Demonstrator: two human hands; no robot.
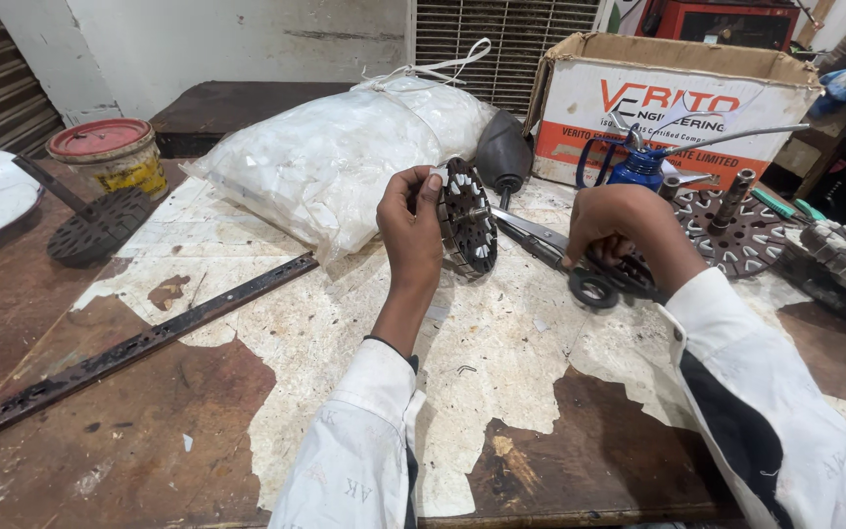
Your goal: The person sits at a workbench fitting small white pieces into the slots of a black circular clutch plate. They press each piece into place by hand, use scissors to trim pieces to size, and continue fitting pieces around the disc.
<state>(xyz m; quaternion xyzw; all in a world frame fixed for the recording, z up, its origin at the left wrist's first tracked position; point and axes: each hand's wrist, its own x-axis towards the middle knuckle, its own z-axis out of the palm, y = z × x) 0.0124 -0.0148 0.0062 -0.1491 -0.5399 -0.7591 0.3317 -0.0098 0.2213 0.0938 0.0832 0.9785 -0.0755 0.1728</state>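
- Your left hand [411, 220] has its fingers closed on the rim of the slotted metal disc [467, 217], stood on edge on the counter [345, 333] beside the white plastic bag [335, 157]; it looks heavy, stiff and sharp-edged, so the outer rim seems the place to grip, not the slots.
- Your right hand [624, 230] is curled over the scissors [580, 269], fingers at the dark handle loops; blades lie flat toward the disc.
- Both wrists are raised, forearms reaching forward.

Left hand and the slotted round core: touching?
Touching. The head view shows the left hand with its fingers wrapped over the rim of the slotted round core, holding it on edge above the worn table.
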